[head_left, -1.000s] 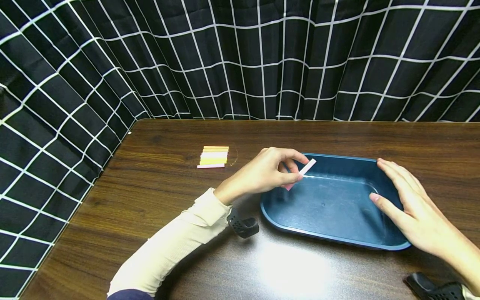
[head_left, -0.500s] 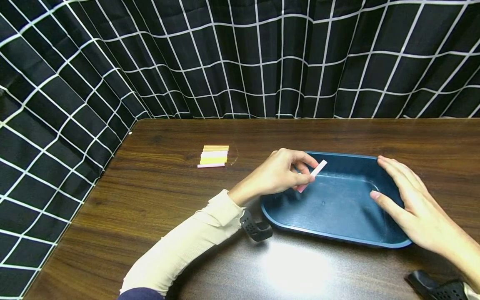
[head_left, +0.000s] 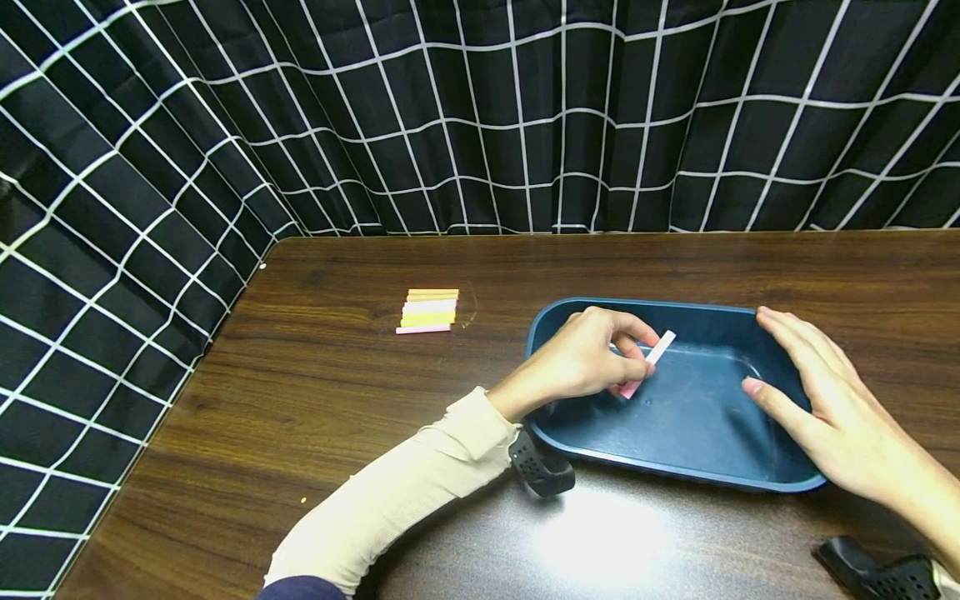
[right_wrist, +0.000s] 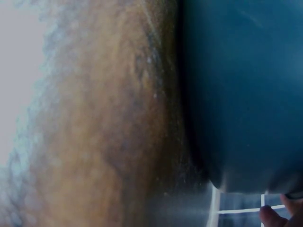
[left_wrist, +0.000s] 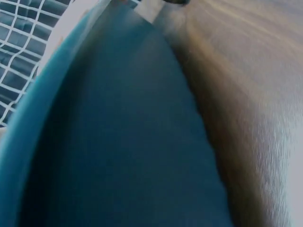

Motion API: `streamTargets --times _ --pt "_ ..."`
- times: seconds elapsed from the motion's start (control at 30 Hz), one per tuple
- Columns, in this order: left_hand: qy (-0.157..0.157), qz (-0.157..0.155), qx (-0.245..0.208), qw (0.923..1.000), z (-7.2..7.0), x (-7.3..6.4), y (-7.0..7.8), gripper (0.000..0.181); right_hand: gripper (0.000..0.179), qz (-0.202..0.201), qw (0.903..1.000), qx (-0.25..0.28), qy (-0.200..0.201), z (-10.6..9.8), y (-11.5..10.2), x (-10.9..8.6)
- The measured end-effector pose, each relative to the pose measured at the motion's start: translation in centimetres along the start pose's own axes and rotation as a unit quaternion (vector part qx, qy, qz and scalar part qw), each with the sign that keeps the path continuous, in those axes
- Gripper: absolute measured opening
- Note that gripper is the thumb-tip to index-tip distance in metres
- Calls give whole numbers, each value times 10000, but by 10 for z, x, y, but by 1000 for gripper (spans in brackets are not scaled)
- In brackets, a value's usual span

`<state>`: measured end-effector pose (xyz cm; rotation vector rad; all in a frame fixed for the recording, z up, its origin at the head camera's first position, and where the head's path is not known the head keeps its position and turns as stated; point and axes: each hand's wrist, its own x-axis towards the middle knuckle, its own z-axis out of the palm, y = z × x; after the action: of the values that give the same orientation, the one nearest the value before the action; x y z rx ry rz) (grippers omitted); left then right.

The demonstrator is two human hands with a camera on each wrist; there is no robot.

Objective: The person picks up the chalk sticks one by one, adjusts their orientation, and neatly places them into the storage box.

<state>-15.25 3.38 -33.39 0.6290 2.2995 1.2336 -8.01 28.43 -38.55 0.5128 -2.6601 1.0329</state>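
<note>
My left hand (head_left: 596, 358) is over the left half of a dark blue plastic tray (head_left: 705, 425). Between thumb and fingers it pinches a chalk stick (head_left: 663, 344), pale at its upper end and pink at its lower end, tilted up to the right. My right hand (head_left: 847, 417) rests on the tray's right end, fingers along the rim and thumb reaching inside. Close up, the blurred outer wall of the tray (left_wrist: 137, 123) fills much of the left wrist view. In the right wrist view the tray wall (right_wrist: 251, 94) stands beside fingertips (right_wrist: 271, 218) in the lower corner.
Several yellow, orange and pink chalk sticks (head_left: 428, 312) lie side by side left of the tray on the brown wooden table (head_left: 300, 358). A black curtain with white grid lines (head_left: 480, 117) hangs behind the table and along its left. Black wrist straps (head_left: 542, 467) hang below the forearms.
My left hand has moved right and a little toward me, carrying the pinched chalk stick further over the tray. The right hand stays at the tray's right end.
</note>
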Motion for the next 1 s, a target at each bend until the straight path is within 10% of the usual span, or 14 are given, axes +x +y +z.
streamTargets --times 1.0 --pt "191 -876 -293 9955 52 20 22 26 67 -80 9999 90 31 2 2 0"
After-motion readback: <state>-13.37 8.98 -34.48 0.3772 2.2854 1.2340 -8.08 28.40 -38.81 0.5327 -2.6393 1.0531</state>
